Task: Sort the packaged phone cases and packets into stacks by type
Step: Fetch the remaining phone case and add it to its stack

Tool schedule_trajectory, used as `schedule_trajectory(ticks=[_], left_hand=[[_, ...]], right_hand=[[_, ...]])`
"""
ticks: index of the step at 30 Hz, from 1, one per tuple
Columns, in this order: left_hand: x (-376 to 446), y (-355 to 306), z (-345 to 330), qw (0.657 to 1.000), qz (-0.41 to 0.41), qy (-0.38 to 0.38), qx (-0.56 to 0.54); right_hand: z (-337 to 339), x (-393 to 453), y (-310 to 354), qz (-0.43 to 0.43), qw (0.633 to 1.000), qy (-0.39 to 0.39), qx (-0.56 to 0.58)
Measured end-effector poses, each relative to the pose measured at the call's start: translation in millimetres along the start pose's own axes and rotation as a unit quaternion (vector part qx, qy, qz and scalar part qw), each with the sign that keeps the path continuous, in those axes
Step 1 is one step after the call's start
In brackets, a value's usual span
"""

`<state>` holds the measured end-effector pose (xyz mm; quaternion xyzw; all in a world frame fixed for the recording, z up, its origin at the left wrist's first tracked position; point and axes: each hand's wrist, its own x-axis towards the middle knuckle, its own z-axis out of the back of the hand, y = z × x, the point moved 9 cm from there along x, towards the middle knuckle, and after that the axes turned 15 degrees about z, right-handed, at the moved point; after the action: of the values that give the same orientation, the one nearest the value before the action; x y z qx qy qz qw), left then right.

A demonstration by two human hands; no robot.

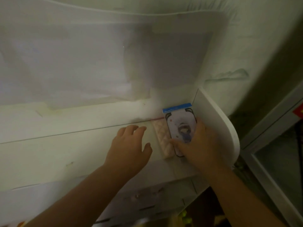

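Observation:
A packaged phone case [179, 123] with a blue header strip and a cartoon print lies at the right end of a white shelf [73, 153], against the side panel. My right hand [196, 145] grips its near end, thumb on the left edge. Under it and to its left shows a pink quilted packet [162, 138]. My left hand [129, 145] hovers over the shelf left of the packet, fingers spread and holding nothing.
The shelf's rounded white side panel [218, 122] stands right of the case. A white wall [98, 63] with pale sheets rises behind. A glass-fronted cabinet frame [270, 145] is at the far right. Lower shelves [155, 202] with blurred items sit below.

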<state>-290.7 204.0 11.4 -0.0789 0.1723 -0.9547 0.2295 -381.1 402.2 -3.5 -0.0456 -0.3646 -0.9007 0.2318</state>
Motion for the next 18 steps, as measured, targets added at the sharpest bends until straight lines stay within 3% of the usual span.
schedule_trajectory(ticks=[3, 8, 11, 18], left_hand=[[-2.1, 1.2, -15.7, 0.997, 0.062, 0.046, 0.007], [-4.3, -17.7, -42.6, 0.992, 0.059, 0.102, 0.053], [-2.9, -30.3, -58.2, 0.989, 0.055, 0.122, 0.059], [18.5, -36.2, -70.5, 0.982, 0.11, 0.13, -0.077]], right_hand=[[2.0, -5.7, 0.3, -0.015, 0.99, -0.02, 0.136], [12.4, -17.1, 12.6, -0.015, 0.97, -0.044, 0.239], [22.0, -22.1, 18.6, -0.019, 0.963, -0.058, 0.263], [31.4, -34.5, 30.1, -0.012, 0.96, -0.047, 0.274]])
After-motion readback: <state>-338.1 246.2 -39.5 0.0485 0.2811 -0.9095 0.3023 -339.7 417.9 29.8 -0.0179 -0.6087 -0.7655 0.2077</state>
